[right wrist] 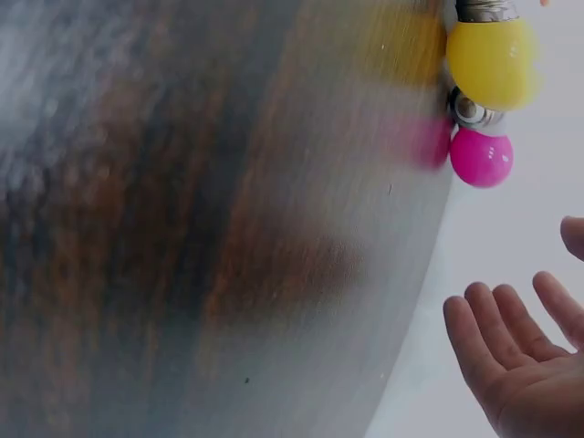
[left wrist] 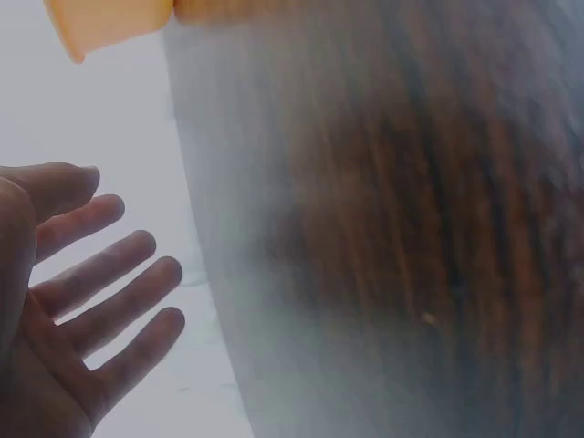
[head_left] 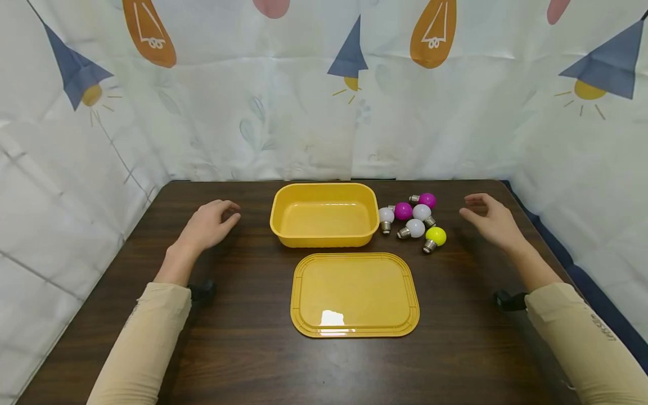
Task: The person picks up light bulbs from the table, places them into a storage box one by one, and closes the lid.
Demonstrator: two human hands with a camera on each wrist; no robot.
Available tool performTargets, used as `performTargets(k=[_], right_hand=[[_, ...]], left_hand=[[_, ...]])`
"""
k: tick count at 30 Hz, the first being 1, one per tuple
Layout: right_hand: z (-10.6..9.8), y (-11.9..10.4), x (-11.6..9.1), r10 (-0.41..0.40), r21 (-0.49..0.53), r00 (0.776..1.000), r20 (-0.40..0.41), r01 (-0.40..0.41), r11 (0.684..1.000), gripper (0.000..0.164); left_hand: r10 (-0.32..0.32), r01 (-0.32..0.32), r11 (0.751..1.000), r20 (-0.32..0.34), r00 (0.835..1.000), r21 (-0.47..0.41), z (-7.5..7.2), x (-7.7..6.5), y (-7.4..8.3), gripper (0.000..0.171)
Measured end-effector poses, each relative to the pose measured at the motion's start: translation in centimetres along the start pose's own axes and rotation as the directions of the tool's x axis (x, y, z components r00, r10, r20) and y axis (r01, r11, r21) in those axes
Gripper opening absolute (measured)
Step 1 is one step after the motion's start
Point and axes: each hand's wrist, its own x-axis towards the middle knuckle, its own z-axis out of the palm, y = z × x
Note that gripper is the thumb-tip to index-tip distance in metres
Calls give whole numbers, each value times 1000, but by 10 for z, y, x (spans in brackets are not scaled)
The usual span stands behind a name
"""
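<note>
Left grip [head_left: 210,225], right grip [head_left: 491,221], both relaxed — yellow bulb [head_left: 436,237] in head and right-wrist views only.

The head view is bright, evenly lit and fairly sharp. White glare marks the near part of the lid [head_left: 359,292]; pale sheen lies on the table [head_left: 243,349]. Soft shadows fall beside left hand [head_left: 208,226] and right hand [head_left: 490,224]. Wrist views are hazy: grain blurs, the curtain [left wrist: 109,109] washes out, fingers appear dim.
</note>
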Motion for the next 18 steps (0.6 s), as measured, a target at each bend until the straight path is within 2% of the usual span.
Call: performTargets(k=[5, 11, 18], right_hand=[[1, -2, 1, 2, 30, 1000, 2, -2, 1000, 60], [4, -2, 3, 8, 55, 1000, 8, -8, 998, 60], [10, -8, 8, -5, 104, 1000, 27, 2, 995, 57]], left_hand=[[3, -4, 1000, -31, 1000, -31, 0, 0, 5, 33], [3, -13, 991, -72, 997, -134, 3, -1, 12, 31], [-42, 16, 973, -110, 993, -229, 5, -4, 14, 33]])
